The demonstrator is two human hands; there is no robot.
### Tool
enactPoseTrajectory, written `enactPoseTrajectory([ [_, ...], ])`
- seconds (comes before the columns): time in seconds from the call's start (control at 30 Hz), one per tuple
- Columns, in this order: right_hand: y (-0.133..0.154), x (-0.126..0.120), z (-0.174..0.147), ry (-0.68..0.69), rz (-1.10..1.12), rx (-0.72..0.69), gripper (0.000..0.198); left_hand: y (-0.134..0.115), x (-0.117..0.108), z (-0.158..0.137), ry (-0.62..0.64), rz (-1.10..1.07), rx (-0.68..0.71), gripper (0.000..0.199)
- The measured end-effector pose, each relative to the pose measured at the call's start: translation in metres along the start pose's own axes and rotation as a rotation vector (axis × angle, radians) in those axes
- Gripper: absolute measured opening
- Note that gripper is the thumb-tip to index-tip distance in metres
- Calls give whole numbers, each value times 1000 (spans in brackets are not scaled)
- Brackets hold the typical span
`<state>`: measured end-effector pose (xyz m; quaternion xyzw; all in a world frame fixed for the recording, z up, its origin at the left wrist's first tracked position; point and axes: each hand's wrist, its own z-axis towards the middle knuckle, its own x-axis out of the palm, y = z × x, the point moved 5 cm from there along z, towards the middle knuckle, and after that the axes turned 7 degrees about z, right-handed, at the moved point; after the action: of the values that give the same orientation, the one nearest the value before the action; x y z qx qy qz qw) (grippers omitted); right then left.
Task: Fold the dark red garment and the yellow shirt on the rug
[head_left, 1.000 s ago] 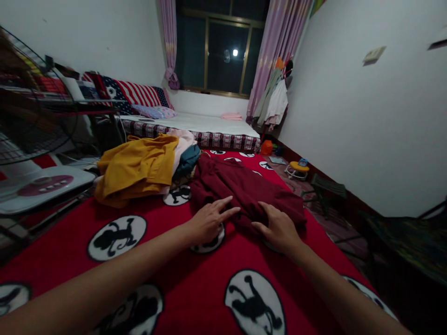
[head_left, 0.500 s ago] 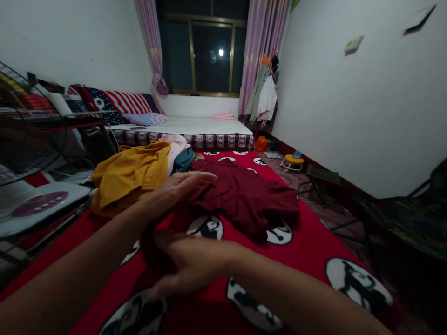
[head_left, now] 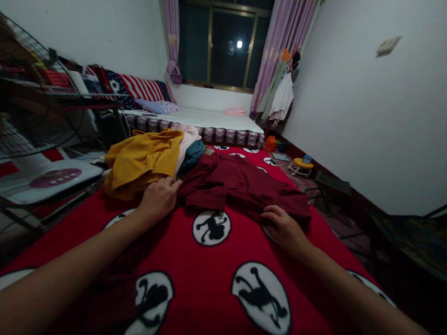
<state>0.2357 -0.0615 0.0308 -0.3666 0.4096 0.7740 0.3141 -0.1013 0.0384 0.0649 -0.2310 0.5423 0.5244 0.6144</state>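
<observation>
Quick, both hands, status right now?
Left hand: curled at the left edge of the maroon garment; grip cannot be told.
Right hand: bent at its near edge; grip cannot be told.

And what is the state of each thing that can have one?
Dark red cloth garment: spread, wrinkled.
Bare left hand: bent, grip unclear.
Bare right hand: bent, grip unclear.
Yellow cloth garment: crumpled, heaped.
Red patterned blanket: spread out.
Long lilac curtains: drawn apart.
Small pink cloth: folded.
White cloth garment: hanging.

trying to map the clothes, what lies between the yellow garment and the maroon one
In the head view, a pale pink garment and a teal garment lie between them, with the left hand at the nearer end.
</observation>
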Motion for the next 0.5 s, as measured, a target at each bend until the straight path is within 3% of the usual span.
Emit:
enactPoseTrajectory([
  [0.1, -10, -16, -5, -64, -216, 55, 44, -44, -10, -7, -174, -149, 300, 41],
  [0.2, 9, -4, 0, 14, -345, 21, 60, -72, 0, -6, -125, -229, 427, 60],
  [0.27, 19, 11, 7, 74, -404, 20, 62, -75, 13, 3, -72, -202, 362, 62],
  [0.37, 14, 21, 25, 98, -441, 59, 48, -63, 26, 20, -6, -210, 225, 55],
  [0.43, 2, 11, 37, 54, -365, 107, 42, -47, 25, 32, -3, -369, 108, 48],
  [0.5, -12, -17, 45, -82, -199, 186, 39, -24, 16, 39, -30, -652, -57, 40],
])
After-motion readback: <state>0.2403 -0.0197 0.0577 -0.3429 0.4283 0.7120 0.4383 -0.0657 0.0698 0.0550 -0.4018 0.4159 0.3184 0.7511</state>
